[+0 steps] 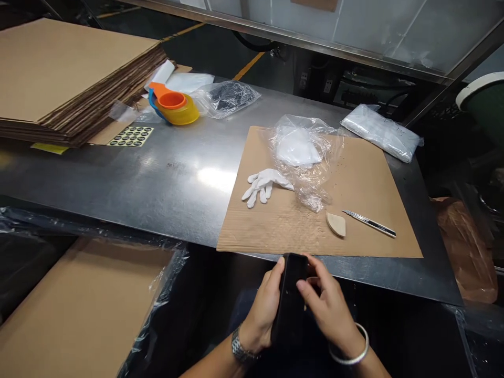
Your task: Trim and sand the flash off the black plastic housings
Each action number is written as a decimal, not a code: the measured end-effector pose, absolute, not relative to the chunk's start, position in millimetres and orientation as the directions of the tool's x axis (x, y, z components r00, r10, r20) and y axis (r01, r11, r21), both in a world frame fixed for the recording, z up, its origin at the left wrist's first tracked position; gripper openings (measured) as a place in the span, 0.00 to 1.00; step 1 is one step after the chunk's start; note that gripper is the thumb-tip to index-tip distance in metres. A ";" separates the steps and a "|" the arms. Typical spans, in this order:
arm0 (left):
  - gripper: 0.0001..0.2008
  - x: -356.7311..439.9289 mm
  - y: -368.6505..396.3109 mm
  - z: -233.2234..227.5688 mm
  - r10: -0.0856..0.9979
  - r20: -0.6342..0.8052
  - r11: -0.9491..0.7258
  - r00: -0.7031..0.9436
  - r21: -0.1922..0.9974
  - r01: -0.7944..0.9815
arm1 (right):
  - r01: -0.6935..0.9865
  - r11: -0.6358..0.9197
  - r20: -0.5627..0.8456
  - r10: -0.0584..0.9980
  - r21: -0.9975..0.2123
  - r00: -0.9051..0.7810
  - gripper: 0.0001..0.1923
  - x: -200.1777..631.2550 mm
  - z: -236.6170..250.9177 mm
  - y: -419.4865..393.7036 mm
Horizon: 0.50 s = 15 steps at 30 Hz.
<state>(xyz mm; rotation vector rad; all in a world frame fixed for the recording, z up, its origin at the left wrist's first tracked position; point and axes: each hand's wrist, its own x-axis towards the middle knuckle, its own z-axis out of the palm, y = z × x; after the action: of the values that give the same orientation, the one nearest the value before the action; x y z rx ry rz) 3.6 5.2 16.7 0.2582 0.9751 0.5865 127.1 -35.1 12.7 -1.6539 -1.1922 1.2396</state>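
Note:
My left hand [264, 310], with a watch on its wrist, is wrapped round the left side of a black rectangular object [292, 299] just in front of the table edge. Its exact kind cannot be made out. The fingers of my right hand [328, 304] grip the upper right side of the same object, thumb bent against it. A bangle circles the right wrist. Beyond the hands lies a cardboard sheet [268, 231]. On it are a white glove [264, 185], a tan wedge-shaped pad [336, 224], a craft knife [370, 223] and a clear plastic bag [301, 149] with white contents.
Stacked cardboard [79, 68] fills the table's far left. Near it are a yellow and orange tape dispenser [175, 107], a sheet of round stickers [132, 136] and a bag with dark contents [228, 98]. A plastic-wrapped pack [381, 131] lies back right. A plastic-lined carton [94, 299] stands at lower left.

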 end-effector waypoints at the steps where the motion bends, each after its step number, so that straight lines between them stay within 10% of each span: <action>1: 0.22 3.4 7.1 16.2 0.587 -0.701 0.805 0.405 0.452 -0.384 | 0.249 -0.268 -0.267 0.963 -0.931 0.038 0.30 124.7 13.1 -39.5; 7: 0.27 1.7 13.6 14.7 0.455 -0.767 0.872 0.452 0.281 -0.401 | 0.088 -0.270 -0.284 0.920 -0.959 -0.269 0.45 125.3 14.9 -56.0; 15: 0.31 1.1 27.4 13.7 0.329 -0.680 0.932 0.656 0.120 -0.343 | -0.195 -0.395 -0.390 0.919 -0.898 -0.066 0.21 137.2 21.3 -50.1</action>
<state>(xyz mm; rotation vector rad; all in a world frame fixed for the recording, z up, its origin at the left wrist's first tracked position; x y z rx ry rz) 1.1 27.4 13.7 -0.0201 0.7662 0.3809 137.2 -50.1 21.3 -1.3218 -0.8515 1.6094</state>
